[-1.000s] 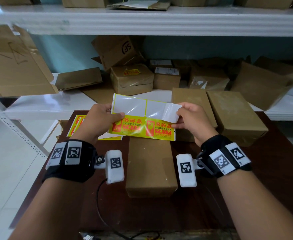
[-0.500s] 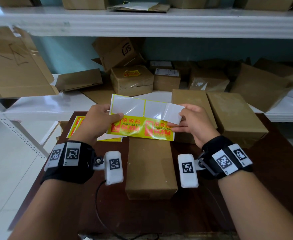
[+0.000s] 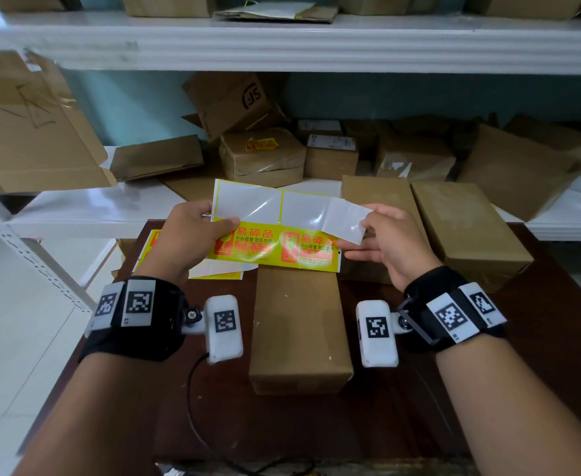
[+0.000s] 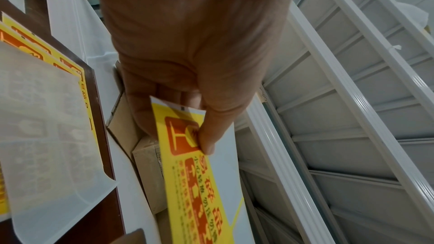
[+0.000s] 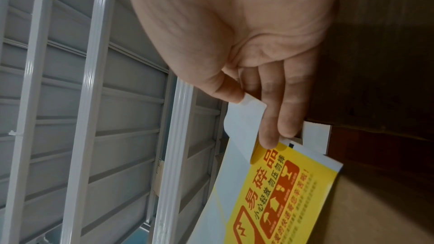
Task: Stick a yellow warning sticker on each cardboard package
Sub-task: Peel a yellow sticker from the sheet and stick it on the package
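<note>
A sticker sheet (image 3: 268, 242) hangs above the table, its top row bare glossy backing and its bottom row yellow warning stickers (image 5: 281, 188). My left hand (image 3: 224, 225) pinches its left edge, the thumb on the first sticker (image 4: 183, 136). My right hand (image 3: 364, 219) pinches the lifted corner of the right sticker. That corner is folded back as a white flap (image 3: 347, 221), also a white flap (image 5: 244, 118) in the right wrist view. A plain cardboard package (image 3: 299, 331) lies directly below, and two more packages (image 3: 467, 231) lie at the right.
Another sticker sheet (image 3: 151, 242) lies on the dark table (image 3: 522, 372) at its far left corner. The white shelf (image 3: 86, 211) behind holds several boxes, one (image 3: 261, 156) with a yellow sticker on it. A cable (image 3: 193, 400) trails from my left wrist.
My right hand has drawn the white flap a little further to the right, peeling the sticker slightly more. My left hand keeps its hold on the sheet.
</note>
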